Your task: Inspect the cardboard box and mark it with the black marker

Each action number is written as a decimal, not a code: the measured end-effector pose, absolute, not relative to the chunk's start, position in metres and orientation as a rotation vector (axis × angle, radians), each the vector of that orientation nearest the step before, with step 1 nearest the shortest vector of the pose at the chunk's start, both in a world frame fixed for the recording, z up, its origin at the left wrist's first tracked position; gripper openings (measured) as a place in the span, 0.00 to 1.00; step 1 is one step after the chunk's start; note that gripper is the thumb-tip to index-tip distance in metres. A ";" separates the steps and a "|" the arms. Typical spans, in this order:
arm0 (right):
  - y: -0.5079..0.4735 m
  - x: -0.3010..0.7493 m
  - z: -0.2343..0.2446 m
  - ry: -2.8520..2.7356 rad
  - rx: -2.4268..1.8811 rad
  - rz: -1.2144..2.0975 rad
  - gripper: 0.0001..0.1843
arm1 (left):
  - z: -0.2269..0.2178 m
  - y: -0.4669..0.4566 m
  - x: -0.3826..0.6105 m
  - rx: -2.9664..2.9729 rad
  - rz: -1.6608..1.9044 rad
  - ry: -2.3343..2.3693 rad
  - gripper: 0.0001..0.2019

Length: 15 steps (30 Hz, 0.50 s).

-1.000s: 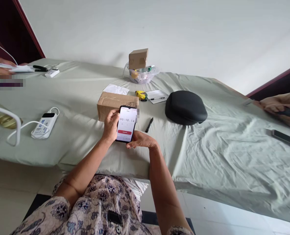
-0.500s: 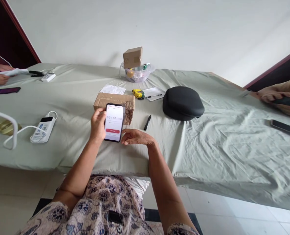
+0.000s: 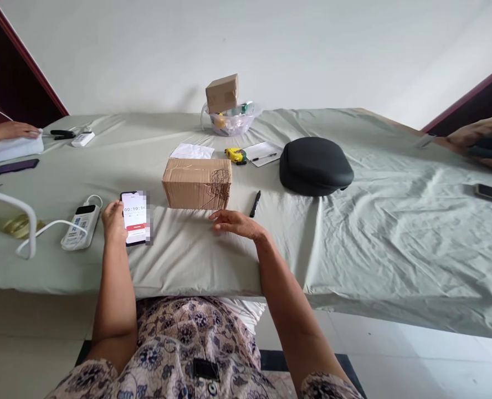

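Note:
My left hand [image 3: 114,221] is closed on the left edge of a smartphone [image 3: 135,218], whose lit screen shows a timer and a red button. My right hand [image 3: 238,223] holds nothing; its fingers are bent but apart, by the front edge of a cardboard box [image 3: 196,188]. That box has dark scribbles at its right end. A black pen [image 3: 255,204] lies just right of my right hand. Behind the box are a folded white paper [image 3: 192,151] and a yellow tape measure [image 3: 235,155].
A black case [image 3: 316,166] stands right of the pen. A clear basin [image 3: 251,118] with a small carton [image 3: 222,93] on top is at the back. Left of the phone sits a power strip [image 3: 80,227] with white cable. Other people's hands [image 3: 15,131] show at both sides.
My left hand has carried the phone leftward, away from the front of the box, which now shows fully. My right hand stays near the box. At far left, a person's hand has shifted over white cloth.

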State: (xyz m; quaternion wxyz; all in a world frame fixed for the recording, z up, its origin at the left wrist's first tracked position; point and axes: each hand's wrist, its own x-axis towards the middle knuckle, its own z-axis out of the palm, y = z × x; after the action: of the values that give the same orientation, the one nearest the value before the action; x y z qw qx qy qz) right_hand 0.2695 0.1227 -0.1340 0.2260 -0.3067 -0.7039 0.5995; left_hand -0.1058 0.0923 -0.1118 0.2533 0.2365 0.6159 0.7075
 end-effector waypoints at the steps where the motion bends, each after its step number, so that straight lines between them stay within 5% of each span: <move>1: 0.123 0.269 -0.135 -1.927 -0.858 1.655 0.28 | -0.116 0.093 -0.106 0.653 1.903 1.707 0.12; 15: 0.124 0.268 -0.128 -1.535 -1.013 1.216 0.26 | -0.129 0.090 -0.100 1.233 1.446 2.351 0.15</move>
State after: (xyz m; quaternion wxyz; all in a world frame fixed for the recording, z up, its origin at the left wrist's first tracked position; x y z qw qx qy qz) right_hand 0.2682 0.1238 -0.1284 0.4515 -0.4100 -0.6212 0.4921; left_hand -0.1001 0.0904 -0.1290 0.0591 0.4071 0.7764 0.4775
